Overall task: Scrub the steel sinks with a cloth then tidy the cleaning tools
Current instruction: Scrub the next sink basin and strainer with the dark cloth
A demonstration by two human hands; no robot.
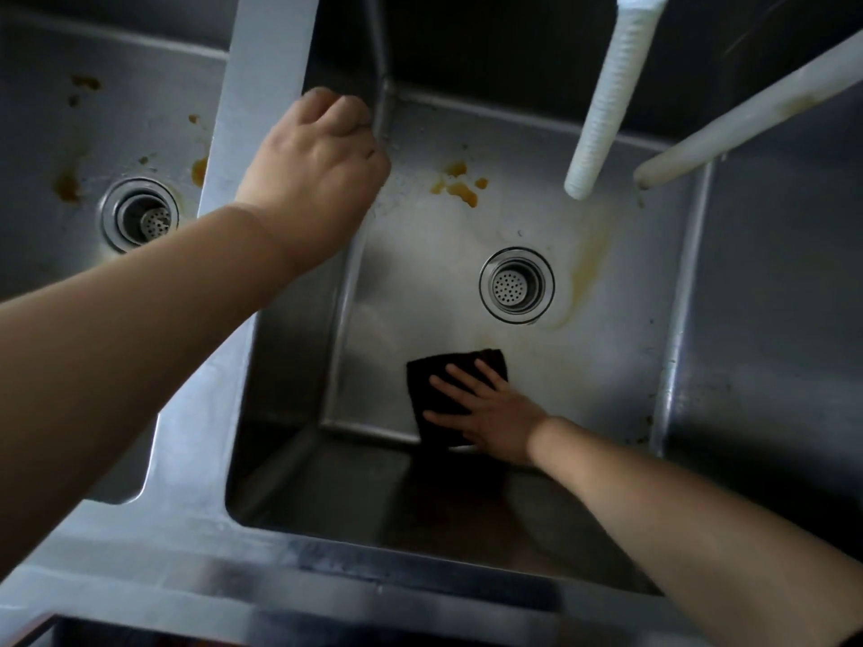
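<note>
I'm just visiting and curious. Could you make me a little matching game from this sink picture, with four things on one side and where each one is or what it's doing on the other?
Things:
1. dark cloth
2. left hand
3. orange stains
4. ribbed white hose

Places or states:
A. curled over the divider between the two sinks
B. hanging down from above the basin
C. pressed flat on the sink floor under the right hand
D. on the sink floor beyond the drain

Pairs: 1-C, 2-A, 3-D, 4-B

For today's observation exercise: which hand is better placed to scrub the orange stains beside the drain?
Right. The right hand already presses the dark cloth flat on the sink floor; the left hand grips the divider.
</note>
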